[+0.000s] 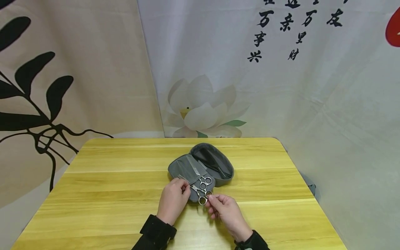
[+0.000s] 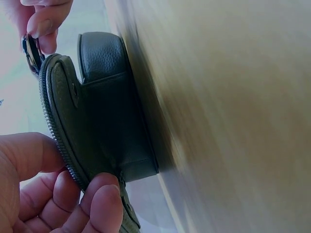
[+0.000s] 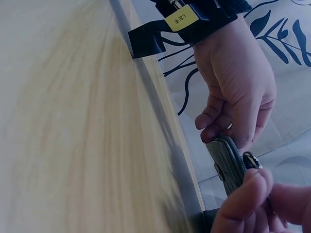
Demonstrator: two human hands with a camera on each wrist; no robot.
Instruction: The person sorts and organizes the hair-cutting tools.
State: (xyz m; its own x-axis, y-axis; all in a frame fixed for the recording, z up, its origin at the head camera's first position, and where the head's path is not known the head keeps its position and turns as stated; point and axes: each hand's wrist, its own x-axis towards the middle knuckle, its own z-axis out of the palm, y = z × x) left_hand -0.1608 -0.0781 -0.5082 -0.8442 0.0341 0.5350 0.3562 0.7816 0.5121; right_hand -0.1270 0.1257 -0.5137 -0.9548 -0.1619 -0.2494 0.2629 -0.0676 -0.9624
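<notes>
The case (image 1: 223, 181) lies open on the table (image 1: 109, 194), near the far edge, with its deep half to the right. The left hand (image 1: 173, 200) grips the edge of the flap (image 1: 193, 197). The right hand (image 1: 227, 213) pinches the lower scissors (image 1: 197, 191) at a finger ring; contact at the fingertips is small in the head view, so the exact hold is probable rather than certain.

The head view alone shows the interior: a pocket (image 1: 182, 166) on the flap, the upper scissors (image 1: 196, 171) with blades in that pocket, and both handle sets pointing toward the person. The left wrist view shows the outside instead: zip (image 2: 48, 114) teeth along the flap edge, thumb and fingers on opposite faces, and the flap raised above the table. The right wrist view adds a yellow label (image 3: 182, 18) on the left wrist strap (image 3: 206, 24).
</notes>
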